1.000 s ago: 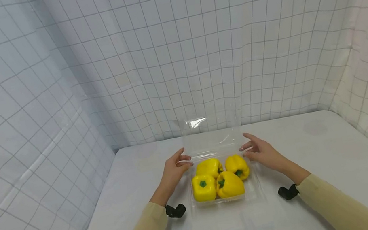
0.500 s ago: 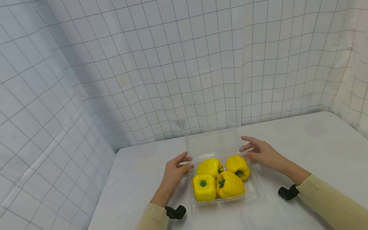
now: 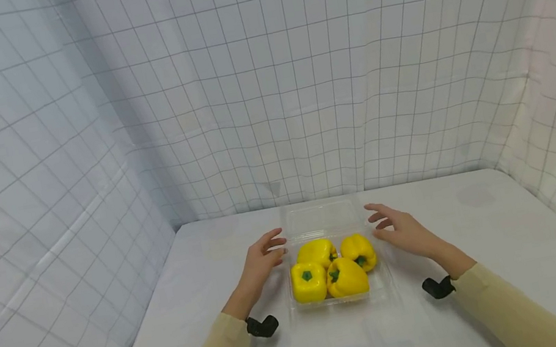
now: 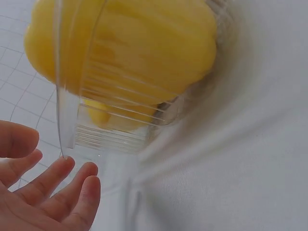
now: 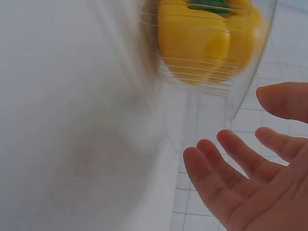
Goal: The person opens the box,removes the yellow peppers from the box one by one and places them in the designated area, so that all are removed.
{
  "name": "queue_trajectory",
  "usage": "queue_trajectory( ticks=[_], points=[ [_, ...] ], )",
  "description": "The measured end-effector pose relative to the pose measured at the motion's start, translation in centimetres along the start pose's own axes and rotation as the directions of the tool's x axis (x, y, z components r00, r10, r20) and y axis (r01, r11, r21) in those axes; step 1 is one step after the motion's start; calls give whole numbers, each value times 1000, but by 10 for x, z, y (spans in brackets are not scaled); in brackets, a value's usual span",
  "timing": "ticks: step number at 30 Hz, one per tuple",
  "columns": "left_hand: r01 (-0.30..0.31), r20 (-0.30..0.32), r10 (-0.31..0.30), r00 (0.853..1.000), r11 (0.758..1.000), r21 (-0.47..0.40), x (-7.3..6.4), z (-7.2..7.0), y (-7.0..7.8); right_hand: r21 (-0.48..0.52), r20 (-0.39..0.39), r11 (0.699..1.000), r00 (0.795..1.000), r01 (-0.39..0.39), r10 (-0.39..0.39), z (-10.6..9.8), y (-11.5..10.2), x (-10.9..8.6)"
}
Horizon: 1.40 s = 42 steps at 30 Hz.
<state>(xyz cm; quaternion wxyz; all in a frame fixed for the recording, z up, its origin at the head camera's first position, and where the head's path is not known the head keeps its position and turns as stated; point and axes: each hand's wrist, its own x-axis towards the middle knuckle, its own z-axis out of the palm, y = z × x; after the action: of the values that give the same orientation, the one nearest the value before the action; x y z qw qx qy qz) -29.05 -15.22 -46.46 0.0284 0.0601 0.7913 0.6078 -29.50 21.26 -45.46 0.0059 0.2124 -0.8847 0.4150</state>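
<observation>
A clear plastic box (image 3: 334,301) sits on the white table (image 3: 193,294) between the person's two hands, its lid (image 3: 322,216) folded back on the far side. Inside are four yellow peppers: two at the back (image 3: 317,252) and two in front (image 3: 348,279), with green stalks showing. The left hand (image 3: 260,260) has its fingers spread by the box's far left corner, pinching nothing; in the left wrist view one fingertip comes right up to the rim, though whether it touches cannot be told. The right hand (image 3: 403,233) is spread likewise, apart from the far right corner, holding nothing. The box looks thin-walled, light and springy, so it would probably flex or crack if squeezed hard (the ribbed sides may stiffen it a little). Loaded, it is best taken low, with a palm under each side, and the lid by its outer corners. The peppers look firm and slick, and would be safest held round the middle; whether they are real is unclear. No brand, label or writing can be read anywhere.
</observation>
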Motion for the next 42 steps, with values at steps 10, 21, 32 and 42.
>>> queue_trajectory(
  ticks=[10, 21, 32, 42],
  points=[
    [3, 41, 0, 999, 997, -81, -23, -3, 1, -88, -28, 996, 1000, -9, 6, -13, -15, -11],
    [35, 37, -29, 999, 984, -172, -45, -2, -2, -154, -64, 982, 991, 110, -121, -8, -44, -25],
    [85, 107, -55, 993, 950, -301, -60, 4, -15, -191, -35, 971, 988, 140, -150, 10, -61, -33],
    [112, 155, -55, 986, 916, -386, -64, 6, -24, -237, 48, 955, 984, 177, -171, 33, -72, -34]
  ],
)
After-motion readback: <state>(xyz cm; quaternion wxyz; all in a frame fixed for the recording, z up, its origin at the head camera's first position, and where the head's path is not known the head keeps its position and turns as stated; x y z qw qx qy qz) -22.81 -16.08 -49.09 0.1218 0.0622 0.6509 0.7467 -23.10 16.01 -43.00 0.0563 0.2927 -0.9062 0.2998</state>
